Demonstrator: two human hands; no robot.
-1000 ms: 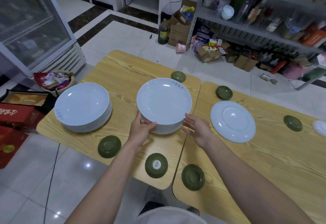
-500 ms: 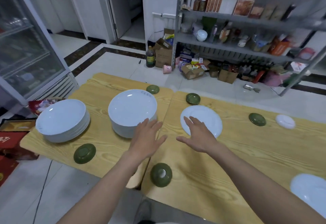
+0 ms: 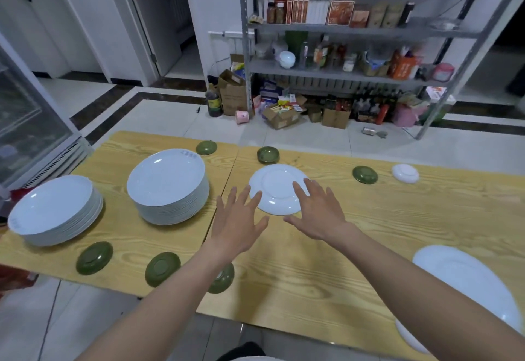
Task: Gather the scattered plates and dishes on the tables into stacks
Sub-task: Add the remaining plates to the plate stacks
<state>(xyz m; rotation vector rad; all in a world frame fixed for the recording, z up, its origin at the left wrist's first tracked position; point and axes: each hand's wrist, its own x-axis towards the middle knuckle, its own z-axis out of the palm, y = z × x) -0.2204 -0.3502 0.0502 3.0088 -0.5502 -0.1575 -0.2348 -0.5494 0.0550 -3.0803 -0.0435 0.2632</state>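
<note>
Two stacks of white plates stand on the left wooden table: a tall stack (image 3: 170, 190) near the seam and a lower stack (image 3: 56, 213) at the far left. One white plate (image 3: 277, 187) lies upside down on the right table. My left hand (image 3: 237, 218) hovers with spread fingers at the plate's near left edge. My right hand (image 3: 318, 210), fingers also straight, reaches over its right rim. Neither hand holds anything. Several small green dishes (image 3: 94, 257) lie scattered across both tables.
Another white plate (image 3: 466, 281) sits at the right table's near edge, and a small white dish (image 3: 405, 173) lies upside down at the far right. A metal shelf rack (image 3: 341, 74) with boxes stands behind the tables. A glass-door fridge (image 3: 25, 110) is on the left.
My hands let go of the tall stack on the left table and moved right to the upside-down plate. The view lifted and shifted right.
</note>
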